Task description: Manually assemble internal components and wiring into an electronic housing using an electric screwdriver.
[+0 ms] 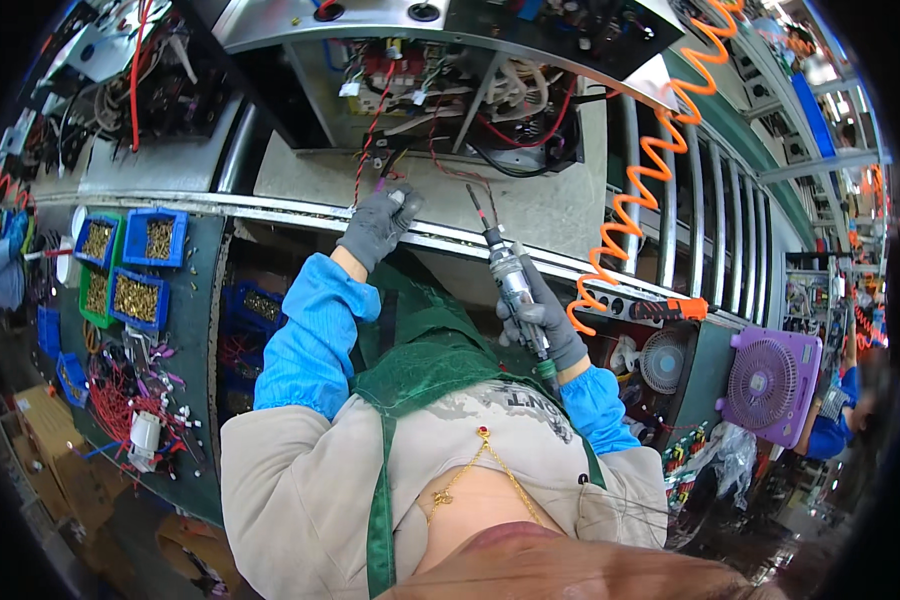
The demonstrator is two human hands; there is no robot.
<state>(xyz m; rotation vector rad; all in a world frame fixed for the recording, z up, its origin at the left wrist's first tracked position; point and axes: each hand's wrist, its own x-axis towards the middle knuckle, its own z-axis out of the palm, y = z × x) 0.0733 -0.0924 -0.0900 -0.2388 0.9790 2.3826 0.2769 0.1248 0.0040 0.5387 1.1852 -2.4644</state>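
Observation:
My right hand (pixel 542 318), in a grey glove, is wrapped round a silver power screwdriver (pixel 511 272). Its long bit points up and forward, toward the open metal cabinet (pixel 440 110). My left hand (pixel 378 226), gloved too, has its fingers curled in at the edge of the work surface; what they pinch, if anything, is hidden. Just beyond these fingers hang a red-and-black twisted wire (pixel 368 145) and a small purple connector. Inside the cabinet show a red board, white connectors and bundled cables.
On the left bench stand blue bins (pixel 142 299) of brass-coloured screws, near a tangle of red wires (pixel 120 390). An orange coiled hose (pixel 625 205) hangs to the right, across metal rollers (pixel 711 215). A purple fan (pixel 770 385) stands at far right; a person (pixel 838 410) is behind it.

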